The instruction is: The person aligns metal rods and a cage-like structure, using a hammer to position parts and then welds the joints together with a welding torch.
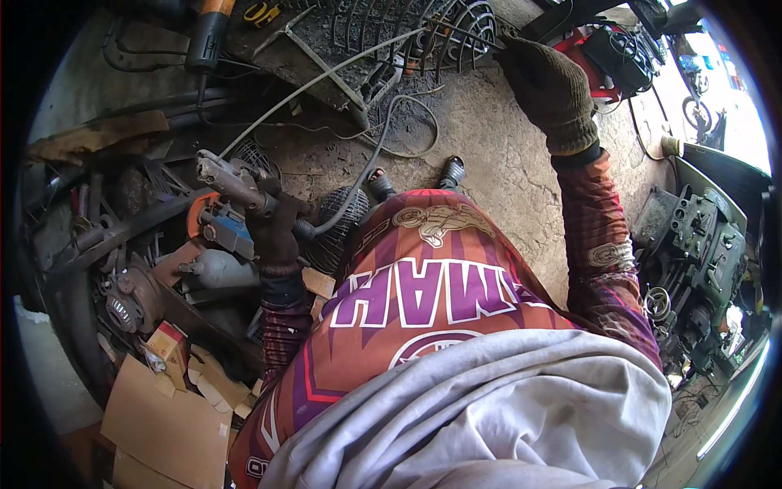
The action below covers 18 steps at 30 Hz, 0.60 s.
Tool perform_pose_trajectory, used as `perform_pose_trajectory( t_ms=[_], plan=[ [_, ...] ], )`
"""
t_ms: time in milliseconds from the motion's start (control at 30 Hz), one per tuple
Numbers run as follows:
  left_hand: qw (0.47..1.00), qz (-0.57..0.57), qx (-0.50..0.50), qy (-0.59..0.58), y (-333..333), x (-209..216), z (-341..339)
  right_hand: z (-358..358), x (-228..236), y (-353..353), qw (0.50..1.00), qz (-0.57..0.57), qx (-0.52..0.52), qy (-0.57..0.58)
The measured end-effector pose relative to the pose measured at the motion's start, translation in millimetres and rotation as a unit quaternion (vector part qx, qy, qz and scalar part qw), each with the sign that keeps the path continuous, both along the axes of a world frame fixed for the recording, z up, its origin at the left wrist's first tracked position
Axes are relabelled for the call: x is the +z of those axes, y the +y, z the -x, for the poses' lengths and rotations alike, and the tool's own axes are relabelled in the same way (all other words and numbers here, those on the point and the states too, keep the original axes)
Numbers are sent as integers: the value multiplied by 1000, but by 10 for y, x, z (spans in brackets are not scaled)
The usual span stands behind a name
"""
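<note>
My left hand (279, 232), in a dark glove, is closed round a worn grey welding electrode holder (236, 181). A long pale welding rod (326, 75) slants up and right from its jaws to a dark round cage of bent metal bars (464, 37). A grey cable (352, 196) leaves the holder's other end. My right hand (550, 94), in a brown knitted glove, is raised beside the cage. Its fingers are pinched at a thin dark rod (468, 34) that reaches into the bars; the fingertips are partly hidden.
A dark metal workbench (269, 61) bears a curved grille and an orange-and-black power tool (208, 37). Scrap metal, a blue-orange tool (226, 231) and cardboard (167, 424) crowd the left. A red machine (599, 61) stands beyond my right hand; a grey-green machine (692, 253) stands right.
</note>
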<state>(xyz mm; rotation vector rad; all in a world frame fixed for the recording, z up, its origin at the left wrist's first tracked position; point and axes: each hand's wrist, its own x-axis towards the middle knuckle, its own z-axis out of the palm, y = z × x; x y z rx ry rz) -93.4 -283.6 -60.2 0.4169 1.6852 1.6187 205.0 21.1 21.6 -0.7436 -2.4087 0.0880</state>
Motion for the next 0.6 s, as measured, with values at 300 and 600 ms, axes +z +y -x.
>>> perform_pose_trajectory(
  t_ms=[300,600],
  plan=[
    [999,18,-21,18,-9,-28,56,3,0,2,1000,5,-5,-2],
    [999,24,-19,37,1,9,38,-7,-46,21,1000,4,-2,6]
  ],
)
